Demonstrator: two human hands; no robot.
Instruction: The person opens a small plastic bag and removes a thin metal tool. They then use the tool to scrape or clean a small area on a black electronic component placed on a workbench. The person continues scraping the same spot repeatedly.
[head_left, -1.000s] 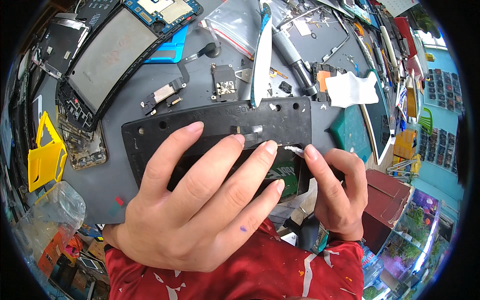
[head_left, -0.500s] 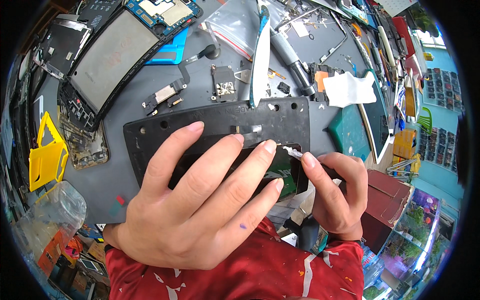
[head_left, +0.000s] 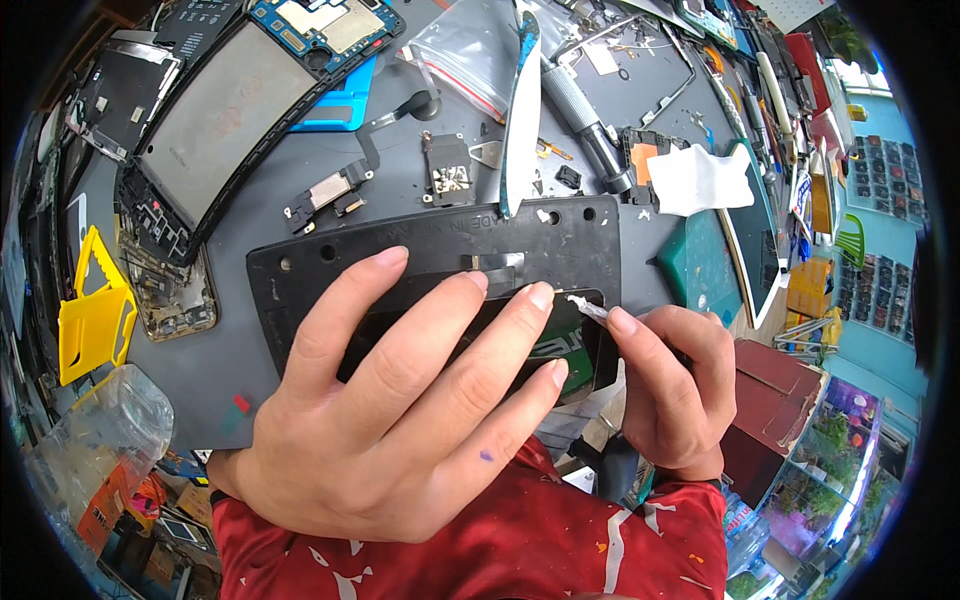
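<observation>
My left hand (head_left: 400,400) lies open, fingers spread, across a black plastic plate (head_left: 420,230) with round holes along its far edge. Under those fingers is a dark glossy panel (head_left: 605,360), partly hidden, with a green patch (head_left: 572,352) showing in it. My right hand (head_left: 675,385) pinches a thin twisted piece of white tissue (head_left: 590,307) between thumb and finger. Its tip points left, at the panel's far right corner. A small metallic strip (head_left: 495,262) sits on the plate, beyond my left fingertips.
Beyond the plate lie phone parts (head_left: 447,165), a grey cylindrical tool (head_left: 580,115), tweezers (head_left: 520,110) and a crumpled white tissue (head_left: 700,178). An opened phone (head_left: 230,110) and a yellow plastic holder (head_left: 95,310) occupy the left. At right is a green block (head_left: 695,265).
My right hand and the tissue have shifted very slightly toward me and to the right. More of the green patch shows in the panel. My left hand stays in place.
</observation>
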